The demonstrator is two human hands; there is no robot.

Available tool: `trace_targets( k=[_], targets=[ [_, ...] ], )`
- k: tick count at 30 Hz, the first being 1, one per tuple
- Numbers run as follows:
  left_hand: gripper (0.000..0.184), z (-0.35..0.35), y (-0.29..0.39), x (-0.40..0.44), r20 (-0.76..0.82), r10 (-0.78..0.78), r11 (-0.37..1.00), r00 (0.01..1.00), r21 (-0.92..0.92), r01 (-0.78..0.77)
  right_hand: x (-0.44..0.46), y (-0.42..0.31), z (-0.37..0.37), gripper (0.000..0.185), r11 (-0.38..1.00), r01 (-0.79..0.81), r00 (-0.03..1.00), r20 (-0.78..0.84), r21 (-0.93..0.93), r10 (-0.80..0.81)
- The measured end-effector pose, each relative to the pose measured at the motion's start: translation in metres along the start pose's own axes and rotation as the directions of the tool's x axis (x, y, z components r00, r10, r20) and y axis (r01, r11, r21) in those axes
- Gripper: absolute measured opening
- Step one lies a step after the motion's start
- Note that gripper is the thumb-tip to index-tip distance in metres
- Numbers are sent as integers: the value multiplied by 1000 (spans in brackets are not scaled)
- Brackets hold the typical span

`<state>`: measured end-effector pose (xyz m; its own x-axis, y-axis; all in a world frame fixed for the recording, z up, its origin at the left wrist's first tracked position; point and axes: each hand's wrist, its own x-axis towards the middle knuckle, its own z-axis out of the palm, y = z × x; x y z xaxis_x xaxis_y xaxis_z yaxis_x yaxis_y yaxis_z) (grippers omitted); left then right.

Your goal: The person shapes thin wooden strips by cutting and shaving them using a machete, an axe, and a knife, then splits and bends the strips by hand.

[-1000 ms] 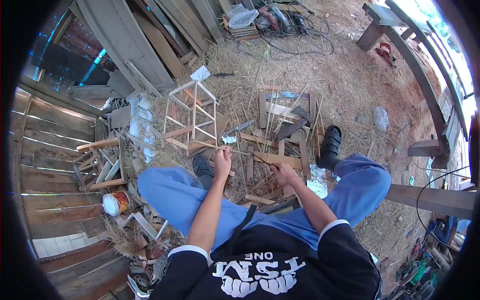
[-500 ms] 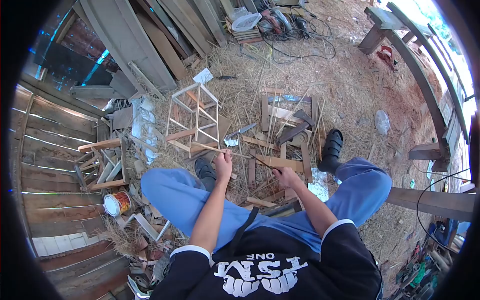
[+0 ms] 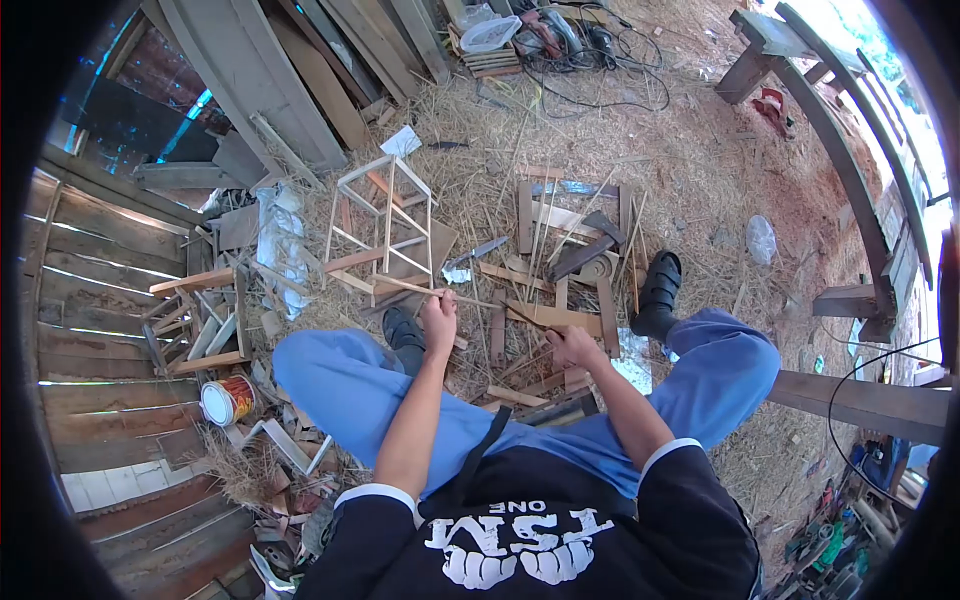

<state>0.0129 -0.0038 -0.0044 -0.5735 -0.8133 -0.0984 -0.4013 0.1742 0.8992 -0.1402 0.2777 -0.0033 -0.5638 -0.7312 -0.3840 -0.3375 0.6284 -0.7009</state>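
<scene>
My left hand (image 3: pixel 439 318) is closed on a thin wooden stick (image 3: pixel 408 286) that points left past the lower edge of a small wooden frame (image 3: pixel 388 225). My right hand (image 3: pixel 574 347) is closed on a knife (image 3: pixel 528 318), its thin dark end pointing up and left toward the stick. The knife's handle is mostly hidden in my fingers. Wooden pieces (image 3: pixel 556 318) lie on the ground beyond my right hand, beside a hatchet (image 3: pixel 588 252). Another knife (image 3: pixel 477 253) rests on the straw between the frame and these pieces.
My sandalled feet (image 3: pixel 404 335) are either side of the pieces. A paint bucket (image 3: pixel 228 401) and a wooden stool (image 3: pixel 205 322) stand at left. Power tools with cables (image 3: pixel 565 40) lie at the top. A long bench (image 3: pixel 840 150) curves along the right, and a beam (image 3: pixel 860 402) lies at lower right.
My left hand has shifted slightly left with the stick. My right hand has moved a little, still holding the knife. The view has shifted slightly.
</scene>
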Motion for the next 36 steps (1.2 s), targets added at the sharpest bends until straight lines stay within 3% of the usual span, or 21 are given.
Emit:
trace_targets(
  k=[4, 7, 10, 16, 19, 22, 23, 29, 32, 35, 36],
  targets=[
    [28, 8, 7, 0, -45, 83, 993, 996, -79, -86, 2, -29, -24, 36, 998, 15, 994, 104, -56, -9],
    [28, 9, 11, 2, -37, 52, 997, 998, -57, -54, -4, -62, -23, 36, 975, 145, 989, -2, 170, -147],
    [28, 5, 4, 4, -35, 21, 997, 999, -71, -23, -3, -72, -12, 34, 966, 167, 986, -33, 195, -163],
    [27, 0, 0, 3, -10, 4, 997, 1000, -81, -5, -3, 4, 3, 35, 996, -77, 996, 38, -44, 79],
    [28, 5, 8, 2, 29, -10, 995, 1000, -95, 13, 8, 2, -10, 40, 987, -73, 994, 70, -144, 84],
    [28, 5, 15, -1, 31, 48, 996, 998, -79, -45, 7, -26, -9, 38, 986, -44, 994, 88, -161, 58],
    [28, 5, 14, -1, 27, 44, 994, 999, -98, -42, 6, -31, -6, 37, 991, 26, 998, 54, -131, -19],
    [30, 1, 8, 0, 24, 24, 1000, 999, -2, -24, -8, -58, -8, 34, 995, 34, 999, -20, 90, -32],
    [33, 4, 20, -3, 18, 115, 991, 993, -72, -113, -14, -24, 2, 32, 993, -74, 997, -41, -90, 71],
    [33, 3, 34, -6, 97, 144, 988, 985, -72, -138, -6, 16, 7, 31, 999, -35, 999, 26, -17, 35],
    [32, 7, 31, -2, 120, 162, 986, 979, -57, -156, -3, 8, -1, 31, 996, -55, 998, 37, -73, 58]
  ],
)
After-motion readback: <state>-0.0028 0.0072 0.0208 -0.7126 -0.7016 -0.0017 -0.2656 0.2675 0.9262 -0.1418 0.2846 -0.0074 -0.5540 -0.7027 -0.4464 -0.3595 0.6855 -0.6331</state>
